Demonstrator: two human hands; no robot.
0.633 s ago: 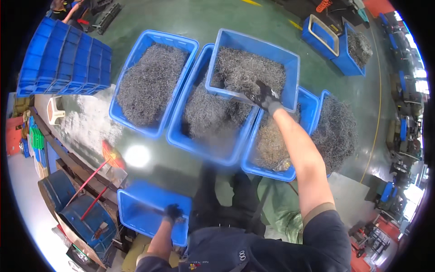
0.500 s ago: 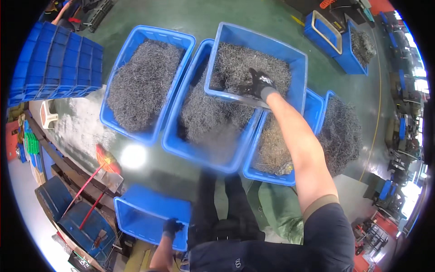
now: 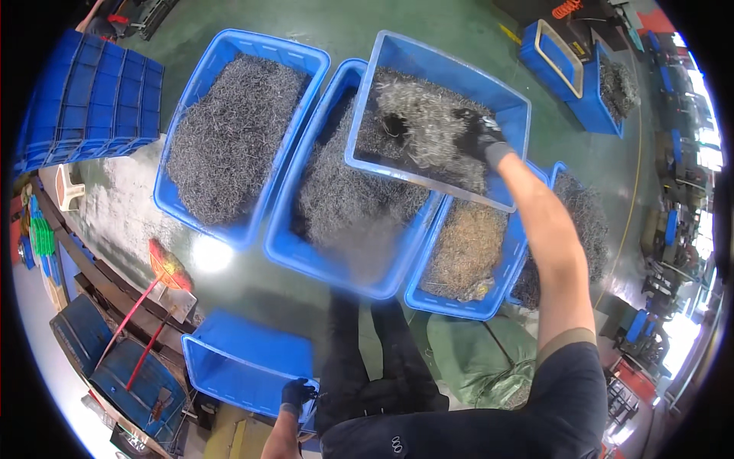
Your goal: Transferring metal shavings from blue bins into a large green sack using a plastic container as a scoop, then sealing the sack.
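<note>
Here, filled blue tubs (image 3: 321, 264) crowd the raised tub (image 3: 514, 115); the right hand (image 3: 478, 136) is among its metal pieces (image 3: 428, 107), the left hand (image 3: 297, 394) at a bin (image 3: 260, 334); I cannot tell either grip.

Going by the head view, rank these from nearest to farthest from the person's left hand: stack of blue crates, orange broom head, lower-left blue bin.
From the left hand:
1. Lower-left blue bin: right beside the hand, to its left.
2. Orange broom head: farther left and ahead.
3. Stack of blue crates: upper left, much farther ahead.
</note>
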